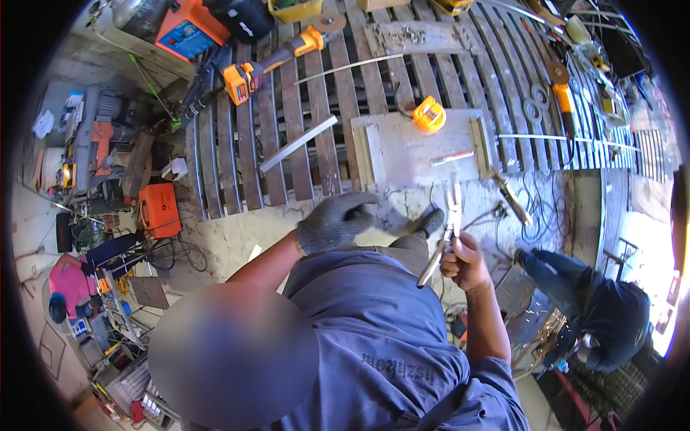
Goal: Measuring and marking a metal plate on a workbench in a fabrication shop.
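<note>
My right hand [466,261], bare, grips a pair of silver locking pliers [453,208]. They stand upright in front of my chest, with the jaws toward the worktable's near edge. My left hand [336,223] wears a grey glove and is held before my belly. Its fingers stretch to the right, apart from the thumb, and nothing shows between them. Ahead of both hands, a flat metal plate [402,154] lies on the slatted metal worktable [325,161]. A yellow tape measure [429,113] sits at the plate's far edge, and a thin red-and-white stick [453,158] lies nearer.
A cordless angle grinder [273,61] lies far left on the slats, another grinder [562,90] right. A metal bar [298,144] lies left of the plate. A clamp-like tool [512,201] hangs at the near edge. Cables [543,208] trail below. A co-worker [604,309] bends near sparks at right.
</note>
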Available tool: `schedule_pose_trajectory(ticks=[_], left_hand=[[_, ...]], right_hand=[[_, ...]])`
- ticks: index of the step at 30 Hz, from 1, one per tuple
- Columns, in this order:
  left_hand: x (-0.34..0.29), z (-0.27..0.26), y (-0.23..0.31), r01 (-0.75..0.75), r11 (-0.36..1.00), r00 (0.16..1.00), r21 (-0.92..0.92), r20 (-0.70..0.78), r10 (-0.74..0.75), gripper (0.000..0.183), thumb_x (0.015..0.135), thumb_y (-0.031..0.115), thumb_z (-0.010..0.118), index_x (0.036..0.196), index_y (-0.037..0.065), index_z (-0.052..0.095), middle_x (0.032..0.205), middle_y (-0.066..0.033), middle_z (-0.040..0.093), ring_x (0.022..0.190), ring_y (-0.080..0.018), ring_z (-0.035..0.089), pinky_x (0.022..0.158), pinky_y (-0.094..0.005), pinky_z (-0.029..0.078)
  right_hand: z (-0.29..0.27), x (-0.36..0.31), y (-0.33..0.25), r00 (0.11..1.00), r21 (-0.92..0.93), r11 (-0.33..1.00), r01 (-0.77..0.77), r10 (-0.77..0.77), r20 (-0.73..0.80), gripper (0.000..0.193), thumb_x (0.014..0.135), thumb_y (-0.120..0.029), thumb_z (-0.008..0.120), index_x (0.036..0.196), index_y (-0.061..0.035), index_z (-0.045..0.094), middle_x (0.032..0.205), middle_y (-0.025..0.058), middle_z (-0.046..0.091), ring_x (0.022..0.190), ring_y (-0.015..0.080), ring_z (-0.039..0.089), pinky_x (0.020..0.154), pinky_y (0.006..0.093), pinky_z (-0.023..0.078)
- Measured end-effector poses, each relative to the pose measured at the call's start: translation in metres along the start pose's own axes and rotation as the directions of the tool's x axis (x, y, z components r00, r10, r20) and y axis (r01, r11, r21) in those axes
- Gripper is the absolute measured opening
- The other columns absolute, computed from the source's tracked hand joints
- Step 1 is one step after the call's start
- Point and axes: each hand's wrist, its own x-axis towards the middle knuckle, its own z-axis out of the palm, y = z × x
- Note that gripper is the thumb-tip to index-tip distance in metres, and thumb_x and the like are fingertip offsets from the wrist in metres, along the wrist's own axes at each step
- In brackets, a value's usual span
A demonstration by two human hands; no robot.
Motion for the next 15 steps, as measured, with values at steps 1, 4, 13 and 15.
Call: schedule_pose_trajectory(ticks=[1, 4, 13, 15], left_hand=[[0.005, 0.009, -0.002, 0.179, 0.943, 0.968, -0.279, 0.223, -0.118, 0.043, 0.099, 0.013, 0.063, 0.140, 0.001, 0.054, 0.127, -0.0076, 0.062, 0.105, -0.0168, 0.063, 0.091, -0.0281, 0.052], [0.016, 0.035, 0.007, 0.285, 0.445, 0.941, -0.849, 0.336, 0.036, 0.045, 0.100, 0.012, 0.065, 0.142, 0.004, 0.052, 0.124, -0.0049, 0.065, 0.103, -0.0068, 0.060, 0.091, -0.0247, 0.051], [0.018, 0.075, -0.063, 0.286, 0.895, 0.951, -0.343, -0.011, -0.308, 0.026, 0.094, 0.019, 0.075, 0.112, 0.002, 0.068, 0.084, -0.0027, 0.067, 0.076, -0.0085, 0.061, 0.064, -0.0274, 0.051], [0.026, 0.085, -0.098, 0.256, 0.919, 0.956, -0.300, -0.062, -0.287, 0.024, 0.096, 0.023, 0.073, 0.107, 0.002, 0.067, 0.083, -0.0026, 0.066, 0.075, -0.0089, 0.061, 0.062, -0.0270, 0.051]], right_hand=[[0.007, 0.010, 0.015, 0.992, 0.055, 0.991, -0.125, 0.123, 0.034, 0.020, 0.099, -0.030, 0.064, 0.100, -0.0133, 0.053, 0.063, -0.0060, 0.036, 0.046, 0.0041, 0.029, 0.040, 0.0237, 0.020], [0.018, 0.036, 0.061, 0.941, -0.041, 0.941, -0.337, 0.338, 0.010, 0.043, 0.094, -0.052, 0.067, 0.085, -0.0117, 0.055, 0.060, -0.0093, 0.028, 0.044, 0.0041, 0.021, 0.040, 0.0245, 0.014], [0.035, 0.053, 0.124, 0.915, -0.159, 0.901, -0.404, 0.393, -0.095, 0.033, 0.092, -0.036, 0.067, 0.105, -0.0069, 0.062, 0.079, 0.0052, 0.058, 0.066, 0.0197, 0.057, 0.070, 0.0373, 0.053], [0.040, 0.053, 0.124, 0.868, -0.205, 0.861, -0.466, 0.399, -0.295, 0.038, 0.088, -0.036, 0.069, 0.111, -0.0070, 0.060, 0.089, 0.0086, 0.060, 0.076, 0.0216, 0.061, 0.074, 0.0409, 0.054]])
